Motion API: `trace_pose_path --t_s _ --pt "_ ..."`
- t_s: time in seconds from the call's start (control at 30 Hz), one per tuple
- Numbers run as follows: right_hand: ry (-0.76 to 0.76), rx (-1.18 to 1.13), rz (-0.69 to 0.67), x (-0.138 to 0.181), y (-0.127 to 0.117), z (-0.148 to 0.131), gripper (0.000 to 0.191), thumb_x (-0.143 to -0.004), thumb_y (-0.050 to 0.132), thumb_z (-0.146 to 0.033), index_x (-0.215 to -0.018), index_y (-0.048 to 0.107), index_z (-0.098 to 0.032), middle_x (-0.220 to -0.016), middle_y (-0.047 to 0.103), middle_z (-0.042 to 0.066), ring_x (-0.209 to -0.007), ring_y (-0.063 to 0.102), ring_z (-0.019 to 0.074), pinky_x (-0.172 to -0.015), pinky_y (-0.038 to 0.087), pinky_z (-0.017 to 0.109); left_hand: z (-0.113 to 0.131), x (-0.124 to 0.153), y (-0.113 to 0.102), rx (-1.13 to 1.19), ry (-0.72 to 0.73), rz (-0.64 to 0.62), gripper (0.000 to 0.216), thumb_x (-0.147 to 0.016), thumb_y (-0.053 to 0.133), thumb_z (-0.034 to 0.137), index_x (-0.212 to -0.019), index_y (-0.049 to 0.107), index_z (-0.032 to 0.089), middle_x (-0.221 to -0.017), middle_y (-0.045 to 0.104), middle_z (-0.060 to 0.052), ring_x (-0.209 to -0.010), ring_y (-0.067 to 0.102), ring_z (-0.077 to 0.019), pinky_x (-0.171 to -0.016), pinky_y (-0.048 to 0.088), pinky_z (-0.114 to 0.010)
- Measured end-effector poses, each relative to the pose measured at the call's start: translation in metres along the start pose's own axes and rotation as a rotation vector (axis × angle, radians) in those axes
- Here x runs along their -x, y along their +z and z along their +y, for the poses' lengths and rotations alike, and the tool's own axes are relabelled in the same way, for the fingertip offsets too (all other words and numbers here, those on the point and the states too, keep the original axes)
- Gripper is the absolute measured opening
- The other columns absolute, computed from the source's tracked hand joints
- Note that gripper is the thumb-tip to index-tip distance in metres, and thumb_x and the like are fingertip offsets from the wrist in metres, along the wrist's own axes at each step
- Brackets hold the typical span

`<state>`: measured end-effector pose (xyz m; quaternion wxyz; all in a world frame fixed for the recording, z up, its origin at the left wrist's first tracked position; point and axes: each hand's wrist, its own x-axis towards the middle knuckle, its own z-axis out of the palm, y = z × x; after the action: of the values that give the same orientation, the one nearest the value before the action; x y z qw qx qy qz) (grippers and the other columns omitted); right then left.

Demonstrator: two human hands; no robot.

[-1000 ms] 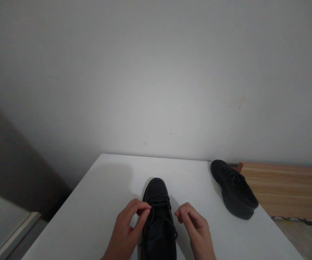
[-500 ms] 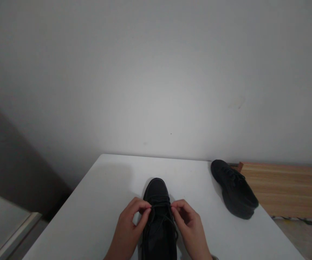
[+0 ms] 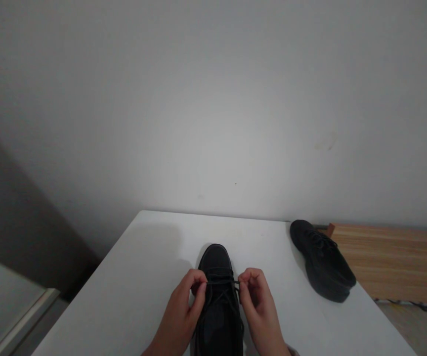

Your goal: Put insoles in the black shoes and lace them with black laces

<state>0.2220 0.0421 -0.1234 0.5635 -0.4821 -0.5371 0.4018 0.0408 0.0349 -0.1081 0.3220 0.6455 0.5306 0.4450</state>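
Observation:
A black lace-up shoe (image 3: 215,257) points away from me on the white table, its toe towards the wall. Left of its lacing, my left hand (image 3: 184,309) pinches a black shoelace (image 3: 221,282) between thumb and finger. On the other side, my right hand (image 3: 258,306) pinches the same lace, which runs taut across the shoe between the two hands. Looser lace lies over the tongue and along the shoe's right side. The heel end is cut off by the lower edge of the view.
A second black shoe (image 3: 320,259) stands at the table's right edge, toe towards the wall. The white table (image 3: 124,277) meets a pale wall (image 3: 213,123) at the back. A wood-grain board (image 3: 391,262) lies beyond the right edge; a pale ledge (image 3: 24,321) is at lower left.
My right hand has moved slightly right, away from the shoe, and the lace stretches straighter between my hands. My left hand has barely shifted.

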Motion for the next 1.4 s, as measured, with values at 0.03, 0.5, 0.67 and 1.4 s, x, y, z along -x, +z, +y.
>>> trace_pose_path --t_s 0.03,0.5,0.67,1.4 --pt "0.006 -0.012 -0.016 0.000 0.000 0.000 0.023 -0.094 0.059 -0.046 -0.094 0.055 -0.023 -0.080 0.053 0.000 -0.072 0.052 0.0158 -0.065 0.044 0.026 0.001 -0.001 0.000 0.012 -0.005 -0.006 0.020 -0.098 0.043 0.031 -0.085 0.055 0.022 -0.078 0.057 -0.001 -0.073 0.057 -0.0175 -0.069 0.047 -0.026" --pt "0.098 0.006 -0.056 -0.004 -0.012 0.012 0.031 -0.088 0.066 -0.049 -0.099 0.064 -0.020 -0.085 0.060 0.002 -0.079 0.056 0.0186 -0.073 0.045 0.029 -0.006 -0.001 -0.010 0.101 -0.086 -0.007 0.020 -0.087 0.060 0.034 -0.101 0.065 0.020 -0.087 0.068 -0.004 -0.082 0.065 -0.0207 -0.078 0.051 -0.031" --pt "0.186 -0.075 -0.135 -0.001 -0.013 0.008 0.035 -0.084 0.069 -0.054 -0.086 0.066 -0.019 -0.079 0.062 0.002 -0.075 0.057 0.0189 -0.069 0.045 0.029 -0.010 0.002 -0.010 0.144 -0.123 -0.059 0.020 -0.090 0.057 0.038 -0.092 0.065 0.020 -0.087 0.068 -0.005 -0.085 0.066 -0.0216 -0.080 0.051 -0.031" --pt "0.189 -0.138 0.089 0.000 -0.017 0.001 0.036 -0.085 0.066 -0.058 -0.083 0.055 -0.024 -0.066 0.051 -0.003 -0.064 0.048 0.0158 -0.062 0.042 0.027 -0.003 0.002 -0.013 0.339 -0.187 0.131 0.035 -0.084 0.068 0.054 -0.083 0.064 0.019 -0.075 0.064 -0.001 -0.073 0.064 -0.0174 -0.068 0.054 -0.025"
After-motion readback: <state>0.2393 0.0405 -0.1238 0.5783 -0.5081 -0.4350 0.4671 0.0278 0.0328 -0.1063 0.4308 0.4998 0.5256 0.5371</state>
